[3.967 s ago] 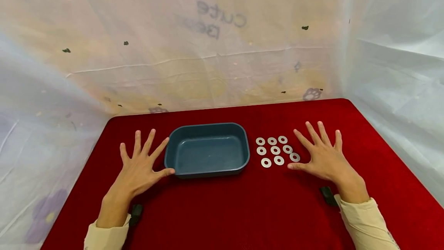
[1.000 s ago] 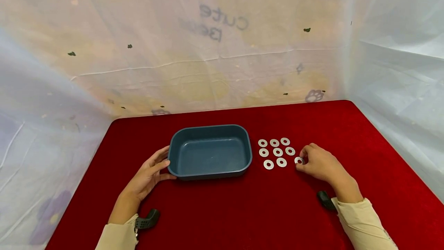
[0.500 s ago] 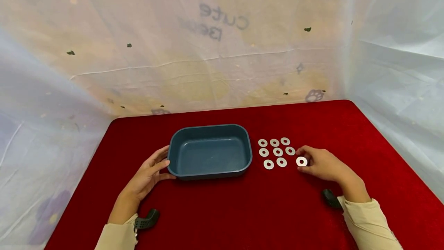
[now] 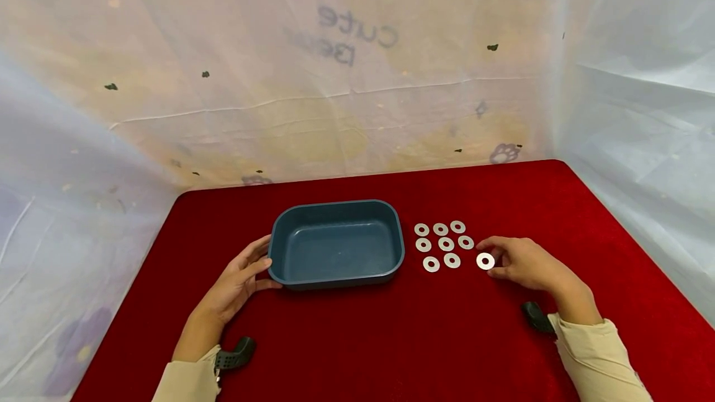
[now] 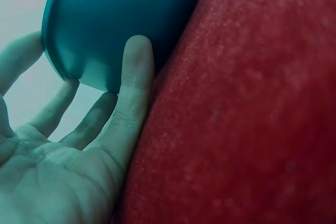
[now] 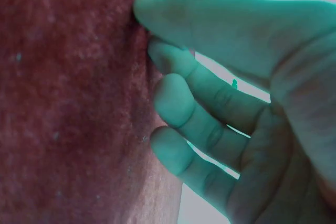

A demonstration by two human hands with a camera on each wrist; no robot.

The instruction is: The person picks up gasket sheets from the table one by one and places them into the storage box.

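My left hand [image 4: 237,281] holds the left end of a blue rectangular tray [image 4: 398,259], one finger over the rim and others against the outer wall. In the left wrist view, fingertips rest along the tray wall [image 5: 126,9], close to the red cloth. Several flat silver washers [image 4: 446,244] lie in rough rows right of the tray. One washer [image 4: 485,261] sits apart at the lower right, beside my right hand [image 4: 527,263], its bent index finger and thumb at the washer's edge. The right wrist view shows this hand's fingertips [image 6: 173,100] low over the cloth, no washer between them.
A red cloth [image 4: 357,340] covers the table. Pale printed sheeting [image 4: 357,123] hangs behind it and along both sides. Dark straps with small devices sit at the left wrist [image 4: 237,352] and the right wrist [image 4: 537,317].
Both hands were spread wide at first. The left took hold of the tray's end. The right reached the lower-right washer, which shifted away from the rows; its fingers have since drawn slightly right.
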